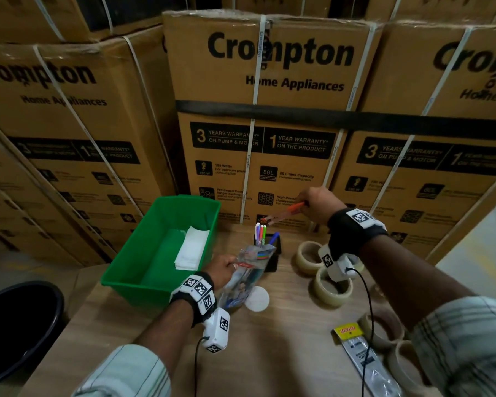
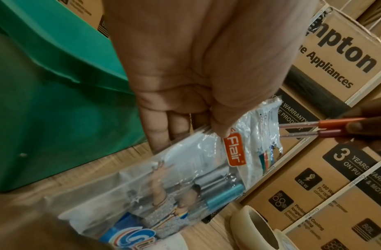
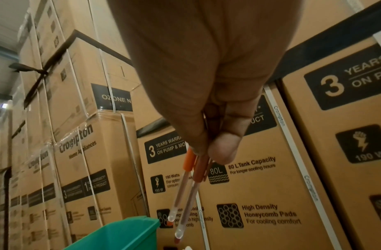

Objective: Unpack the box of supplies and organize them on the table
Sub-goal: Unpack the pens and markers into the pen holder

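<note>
left hand (image 1: 223,267) pinching crinkly clear pen packet (image 1: 249,275), right hand (image 1: 317,203) gripping two slim translucent pens (image 1: 284,213) above it

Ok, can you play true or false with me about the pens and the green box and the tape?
1. The right hand holds two pens. True.
2. The left hand holds a tape roll. False: it grips a plastic pen packet.
3. The green bin has white paper inside. True.
4. The pen holder is empty. False: coloured pens stand in it.
5. Tape rolls lie inside the bin. False: they sit on the table.
</note>
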### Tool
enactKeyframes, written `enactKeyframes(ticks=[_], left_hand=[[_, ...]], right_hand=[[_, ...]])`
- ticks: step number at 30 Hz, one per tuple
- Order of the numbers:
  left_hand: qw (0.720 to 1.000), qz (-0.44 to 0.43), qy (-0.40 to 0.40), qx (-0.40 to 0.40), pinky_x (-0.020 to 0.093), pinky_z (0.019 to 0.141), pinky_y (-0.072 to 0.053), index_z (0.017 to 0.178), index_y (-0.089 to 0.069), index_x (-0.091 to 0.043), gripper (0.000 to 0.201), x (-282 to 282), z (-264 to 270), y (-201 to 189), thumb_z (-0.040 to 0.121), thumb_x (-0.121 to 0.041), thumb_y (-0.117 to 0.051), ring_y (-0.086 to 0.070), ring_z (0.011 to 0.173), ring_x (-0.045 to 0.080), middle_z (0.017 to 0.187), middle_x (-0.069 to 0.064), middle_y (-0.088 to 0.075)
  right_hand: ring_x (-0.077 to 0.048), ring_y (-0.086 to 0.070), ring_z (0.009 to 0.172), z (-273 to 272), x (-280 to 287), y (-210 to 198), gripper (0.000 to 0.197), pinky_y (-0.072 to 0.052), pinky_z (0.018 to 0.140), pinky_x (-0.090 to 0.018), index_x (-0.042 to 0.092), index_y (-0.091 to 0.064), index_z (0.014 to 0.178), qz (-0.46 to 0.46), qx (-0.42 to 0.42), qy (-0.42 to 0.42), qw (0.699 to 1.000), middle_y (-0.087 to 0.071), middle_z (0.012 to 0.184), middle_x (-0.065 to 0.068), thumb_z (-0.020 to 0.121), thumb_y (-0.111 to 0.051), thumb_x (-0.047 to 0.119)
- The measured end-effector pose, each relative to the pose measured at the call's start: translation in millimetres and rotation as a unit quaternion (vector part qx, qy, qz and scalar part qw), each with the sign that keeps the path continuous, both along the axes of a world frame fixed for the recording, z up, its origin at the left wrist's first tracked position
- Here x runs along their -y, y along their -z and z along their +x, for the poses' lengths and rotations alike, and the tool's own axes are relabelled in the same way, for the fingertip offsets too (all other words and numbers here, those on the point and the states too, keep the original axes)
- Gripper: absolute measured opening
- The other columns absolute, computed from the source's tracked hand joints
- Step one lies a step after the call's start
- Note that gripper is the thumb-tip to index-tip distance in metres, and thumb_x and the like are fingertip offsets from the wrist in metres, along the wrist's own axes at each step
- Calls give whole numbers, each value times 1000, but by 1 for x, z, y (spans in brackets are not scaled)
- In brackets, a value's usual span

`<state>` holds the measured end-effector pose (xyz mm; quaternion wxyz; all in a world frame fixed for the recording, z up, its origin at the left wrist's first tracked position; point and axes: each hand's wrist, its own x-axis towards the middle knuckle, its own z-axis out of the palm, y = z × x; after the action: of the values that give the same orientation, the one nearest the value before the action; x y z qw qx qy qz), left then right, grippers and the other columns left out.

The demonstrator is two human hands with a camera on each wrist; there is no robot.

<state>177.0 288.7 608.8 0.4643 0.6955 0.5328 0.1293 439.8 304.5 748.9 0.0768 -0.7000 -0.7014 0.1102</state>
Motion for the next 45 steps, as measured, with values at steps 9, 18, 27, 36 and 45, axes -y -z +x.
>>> enactKeyframes(ticks=[9,18,27,36,45], left_hand=[[999,33,-26,35,14,80,-36,114,-63,2,30,9,-5,1,96,5,-40,-53,103,13,108,4,-59],[998,34,-23,53,19,87,-40,114,-64,2,28,9,-8,6,95,5,-43,-55,104,14,110,6,-62],[996,43,-24,70,19,84,-40,112,-64,2,28,7,-9,13,97,4,-41,-56,103,16,107,6,-62],[999,32,-17,27,34,96,-46,107,-67,-10,27,3,-3,16,96,-4,-43,-60,106,25,110,12,-67],[997,40,-18,64,28,87,-44,93,-67,-15,28,12,-4,20,93,2,-44,-57,92,17,94,4,-64]], right_hand=[[-13,-57,79,-17,-16,59,11,-45,63,-23,17,-63,93,-62,6,51,997,-60,90,0,87,-64,26],[-26,-63,96,-32,-21,82,19,-54,80,-34,8,-63,105,-113,87,30,989,-64,106,-11,90,-63,19],[-26,-61,98,-26,-12,93,21,-48,76,-29,10,-63,111,-94,48,22,994,-64,109,-12,91,-59,14],[-17,-63,97,-55,10,77,29,-53,85,-34,20,-72,97,-86,0,-217,972,-70,106,-1,86,-50,3],[-32,-63,98,-83,27,81,22,-45,76,-33,-1,-66,102,-117,162,-282,938,-67,106,-18,91,-51,10]])
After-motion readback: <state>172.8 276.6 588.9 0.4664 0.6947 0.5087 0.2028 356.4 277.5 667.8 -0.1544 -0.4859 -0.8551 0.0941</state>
